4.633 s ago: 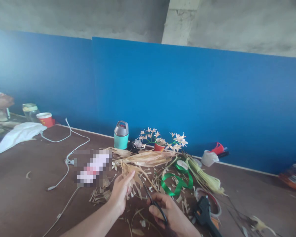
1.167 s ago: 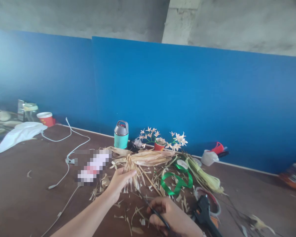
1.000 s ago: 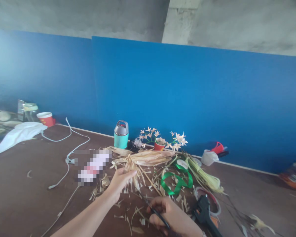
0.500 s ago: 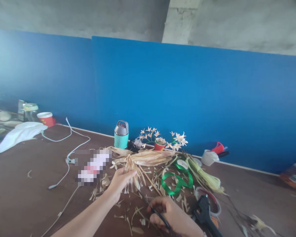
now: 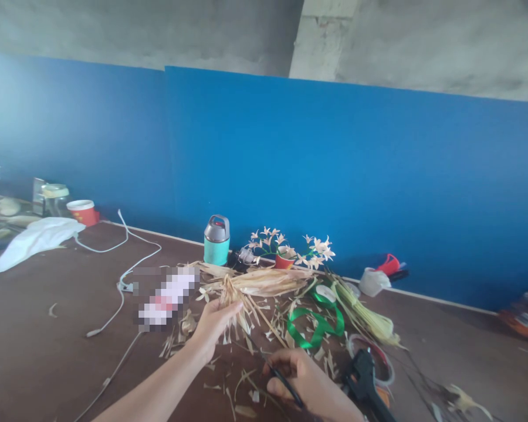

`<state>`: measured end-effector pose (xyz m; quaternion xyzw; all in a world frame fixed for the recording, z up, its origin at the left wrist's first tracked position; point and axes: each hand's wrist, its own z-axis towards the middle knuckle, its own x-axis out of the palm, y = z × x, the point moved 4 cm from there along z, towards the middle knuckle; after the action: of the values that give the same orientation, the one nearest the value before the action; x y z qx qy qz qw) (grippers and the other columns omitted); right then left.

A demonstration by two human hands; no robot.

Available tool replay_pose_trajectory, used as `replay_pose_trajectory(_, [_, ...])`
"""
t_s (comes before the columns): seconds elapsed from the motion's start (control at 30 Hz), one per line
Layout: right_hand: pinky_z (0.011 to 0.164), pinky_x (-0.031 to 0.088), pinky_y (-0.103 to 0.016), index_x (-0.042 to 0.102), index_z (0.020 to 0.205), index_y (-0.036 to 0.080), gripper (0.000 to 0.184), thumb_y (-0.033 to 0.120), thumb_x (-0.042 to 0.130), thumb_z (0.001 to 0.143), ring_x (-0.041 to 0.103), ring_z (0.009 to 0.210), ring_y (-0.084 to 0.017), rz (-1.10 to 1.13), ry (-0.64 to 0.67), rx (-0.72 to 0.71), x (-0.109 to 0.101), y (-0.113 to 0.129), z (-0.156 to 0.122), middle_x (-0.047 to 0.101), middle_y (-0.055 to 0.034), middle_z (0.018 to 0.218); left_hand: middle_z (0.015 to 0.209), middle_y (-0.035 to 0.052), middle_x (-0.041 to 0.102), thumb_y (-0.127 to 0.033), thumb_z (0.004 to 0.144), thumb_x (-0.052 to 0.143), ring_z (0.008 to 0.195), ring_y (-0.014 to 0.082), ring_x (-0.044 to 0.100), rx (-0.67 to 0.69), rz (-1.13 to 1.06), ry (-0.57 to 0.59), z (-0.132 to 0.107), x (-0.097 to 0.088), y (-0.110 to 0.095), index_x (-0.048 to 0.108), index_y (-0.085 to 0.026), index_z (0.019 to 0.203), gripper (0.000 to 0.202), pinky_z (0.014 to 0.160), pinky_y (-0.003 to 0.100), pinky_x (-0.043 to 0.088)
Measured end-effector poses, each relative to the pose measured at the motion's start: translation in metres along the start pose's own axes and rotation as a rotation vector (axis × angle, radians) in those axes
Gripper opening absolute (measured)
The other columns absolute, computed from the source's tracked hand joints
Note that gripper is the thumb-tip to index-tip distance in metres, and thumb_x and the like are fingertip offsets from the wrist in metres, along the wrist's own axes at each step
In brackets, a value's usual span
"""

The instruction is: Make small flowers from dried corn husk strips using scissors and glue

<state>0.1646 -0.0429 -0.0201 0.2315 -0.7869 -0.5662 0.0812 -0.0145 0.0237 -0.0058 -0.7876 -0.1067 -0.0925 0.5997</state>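
Observation:
My left hand [image 5: 213, 325] is closed on a small bunch of dried husk strips [image 5: 227, 291], pinched between thumb and fingers, with loose ends hanging below. In my right hand [image 5: 308, 378] is a slim dark tool [image 5: 287, 385], gripped by curled fingers. Its thin tip points up and left toward the hanging strips; whether it touches them I cannot tell, nor its exact kind. Just behind my left hand lies a pile of long dried husks [image 5: 273, 282]. Cut husk scraps [image 5: 246, 375] are scattered beneath both hands.
Right of my hands lie green ribbon [image 5: 305, 343], a bundle of pale green stalks [image 5: 365, 310], a roll of tape [image 5: 389, 366] and a black glue gun [image 5: 363, 375]. A turquoise flask [image 5: 216, 249] and a flower pot [image 5: 284, 259] stand behind. White cable [image 5: 122, 293] trails at left.

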Motion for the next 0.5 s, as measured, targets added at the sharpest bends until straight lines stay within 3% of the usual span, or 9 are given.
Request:
replay_pose_trajectory(0.27, [0.033,0.023,-0.015,0.059,0.078,0.013,0.025,0.030,0.068,0.062,0.034,0.035,-0.003,0.038,-0.020,-0.009,-0.0001,-0.0058,0.0043,0.049,0.0068,0.048,0.041,-0.0071,0.044,-0.036,0.052,0.077,0.037,0.0037,0.030,0.012,-0.013,-0.070,0.0001,-0.0017,0.0035,0.060,-0.013,0.056,0.029,0.041,0.019,0.019])
replay_pose_trajectory(0.5, [0.032,0.022,-0.016,0.057,0.077,0.014,0.031,0.033,0.071,0.057,0.034,0.033,-0.003,0.075,-0.069,0.045,0.0022,-0.0033,0.0041,0.049,0.0077,0.047,0.045,-0.0064,0.046,-0.039,0.052,0.077,0.040,0.0045,0.033,0.004,-0.016,-0.066,-0.0032,0.0005,0.0029,0.060,-0.013,0.061,0.032,0.042,0.019,0.022])
